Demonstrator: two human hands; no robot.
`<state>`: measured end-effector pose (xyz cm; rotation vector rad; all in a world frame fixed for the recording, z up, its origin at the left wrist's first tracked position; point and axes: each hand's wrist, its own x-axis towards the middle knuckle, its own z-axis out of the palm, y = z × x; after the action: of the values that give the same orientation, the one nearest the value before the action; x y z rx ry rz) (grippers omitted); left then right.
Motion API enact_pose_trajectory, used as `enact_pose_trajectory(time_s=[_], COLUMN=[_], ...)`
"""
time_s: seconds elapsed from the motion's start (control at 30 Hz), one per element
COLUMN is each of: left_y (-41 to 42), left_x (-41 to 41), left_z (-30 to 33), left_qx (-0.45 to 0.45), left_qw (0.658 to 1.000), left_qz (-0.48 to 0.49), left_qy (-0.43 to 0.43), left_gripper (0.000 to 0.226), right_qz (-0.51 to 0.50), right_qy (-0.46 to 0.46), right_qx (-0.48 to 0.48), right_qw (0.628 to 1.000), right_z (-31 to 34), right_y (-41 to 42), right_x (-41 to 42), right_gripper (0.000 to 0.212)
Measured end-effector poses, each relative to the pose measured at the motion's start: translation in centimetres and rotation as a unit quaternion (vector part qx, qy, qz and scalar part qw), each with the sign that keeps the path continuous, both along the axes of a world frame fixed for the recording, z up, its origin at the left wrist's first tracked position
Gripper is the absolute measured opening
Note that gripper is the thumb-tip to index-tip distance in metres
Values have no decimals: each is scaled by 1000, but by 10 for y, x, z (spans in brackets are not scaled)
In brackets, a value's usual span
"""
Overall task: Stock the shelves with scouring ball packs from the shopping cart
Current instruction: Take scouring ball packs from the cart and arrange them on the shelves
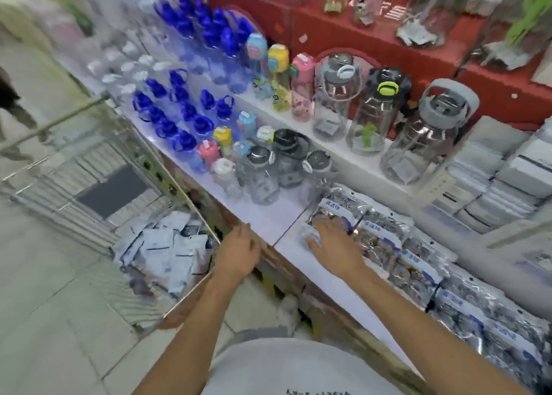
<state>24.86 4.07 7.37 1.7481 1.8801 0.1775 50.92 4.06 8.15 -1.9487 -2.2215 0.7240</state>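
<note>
A row of silvery scouring ball packs (385,239) with blue-and-white labels lies along the white shelf (268,215), running to the right edge. My right hand (334,242) rests palm down on the leftmost pack (310,235) of that row, fingers spread over it. My left hand (239,251) hovers with relaxed fingers and nothing in it above the gap between the shelf edge and the shopping cart (98,185). More white packs (167,251) are piled in the cart's near corner, low on the left.
Blue-lidded and clear water bottles (185,119) crowd the shelf to the left and behind the packs, with big clear jugs (424,137) on the step above. Stacked white boxes (501,185) fill the right. A person's legs (12,116) show at far left on the tiled floor.
</note>
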Motion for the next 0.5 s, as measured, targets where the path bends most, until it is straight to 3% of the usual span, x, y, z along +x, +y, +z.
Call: enact_pose_trajectory(time_s=[0.3, 0.4, 0.5], left_y=[-141, -172, -187], left_x=[-119, -150, -178], left_z=[-3, -9, -17], left_qx=[10, 19, 21], left_qw=[975, 960, 946], left_qz=[223, 280, 324], left_qy=[12, 6, -20], left_gripper=[44, 48, 51], right_qz=[180, 224, 246], right_qy=[23, 20, 20], right_qx=[-10, -29, -57], right_qw=[983, 974, 967], right_z=[-12, -16, -23], right_y=[-34, -43, -45], right_x=[-129, -168, -205], right_gripper=[58, 62, 53])
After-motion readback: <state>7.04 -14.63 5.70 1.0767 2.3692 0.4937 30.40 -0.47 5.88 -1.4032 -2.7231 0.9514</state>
